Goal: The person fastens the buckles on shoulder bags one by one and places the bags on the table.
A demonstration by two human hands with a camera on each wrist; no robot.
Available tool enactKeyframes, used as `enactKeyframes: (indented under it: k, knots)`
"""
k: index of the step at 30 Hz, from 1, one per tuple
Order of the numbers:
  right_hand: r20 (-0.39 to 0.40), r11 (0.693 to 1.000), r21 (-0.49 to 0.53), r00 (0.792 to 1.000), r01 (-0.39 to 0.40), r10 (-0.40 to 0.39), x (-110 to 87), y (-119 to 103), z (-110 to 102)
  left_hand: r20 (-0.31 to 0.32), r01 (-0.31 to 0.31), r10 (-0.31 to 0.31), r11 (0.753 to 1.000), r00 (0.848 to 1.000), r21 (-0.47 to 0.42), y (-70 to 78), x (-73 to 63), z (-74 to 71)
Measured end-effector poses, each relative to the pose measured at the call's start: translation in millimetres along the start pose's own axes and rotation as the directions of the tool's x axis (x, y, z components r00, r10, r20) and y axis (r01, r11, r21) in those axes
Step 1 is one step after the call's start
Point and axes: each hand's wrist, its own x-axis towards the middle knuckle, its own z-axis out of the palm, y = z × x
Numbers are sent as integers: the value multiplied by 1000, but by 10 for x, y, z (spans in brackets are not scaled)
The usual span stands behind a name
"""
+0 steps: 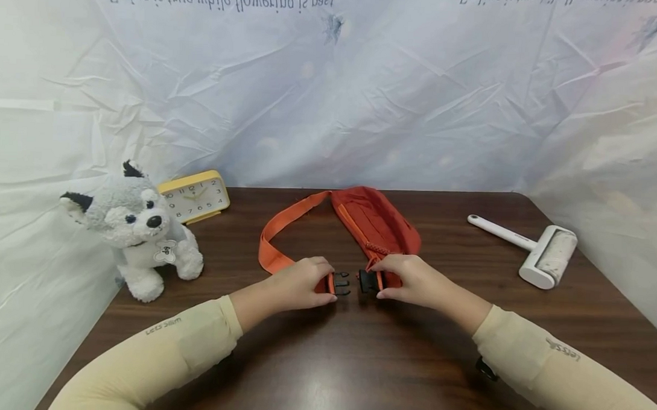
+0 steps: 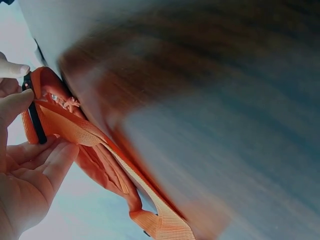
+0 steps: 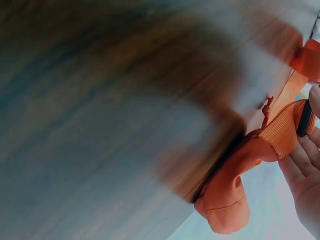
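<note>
An orange-red waist bag point(image 1: 379, 222) lies on the dark wooden table, its orange strap point(image 1: 279, 227) looping out to the left. My left hand point(image 1: 304, 284) pinches the black pronged half of the strap's buckle point(image 1: 342, 284) between thumb and fingers. Facing it, my right hand point(image 1: 410, 280) grips the black socket half point(image 1: 366, 282) at the bag's near end. A small gap separates the two halves. In the left wrist view, thumb and fingers hold the buckle edge point(image 2: 35, 117) with the webbing trailing off it. The right wrist view shows the other buckle piece point(image 3: 304, 119) at the fingers.
At the left sits a grey and white plush husky point(image 1: 143, 229), with a yellow alarm clock point(image 1: 198, 195) behind it. A white lint roller point(image 1: 544, 255) lies on the right side of the table point(image 1: 323, 361). A pale printed sheet point(image 1: 332, 108) hangs around the table.
</note>
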Motion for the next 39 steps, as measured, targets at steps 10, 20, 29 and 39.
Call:
enactKeyframes:
  k: [10, 20, 29, 39]
  knots:
    - [0, 1000, 11, 1000, 15, -15, 42, -31, -10, 6, -6, 6, 1000, 1000, -3, -7, 40, 3]
    - [6, 1000, 14, 1000, 9, -9, 58, -31, -5, 6, -13, 13, 1000, 1000, 17, 8, 75, 6]
    - [-2, 1000, 25, 1000, 5, -5, 65, -59, -45, 4, -19, 19, 999, 1000, 27, 13, 96, -1]
    - [10, 1000, 28, 1000, -3, 2, 78, -66, -29, 18, -12, 11, 1000, 1000, 24, 42, 124, -11]
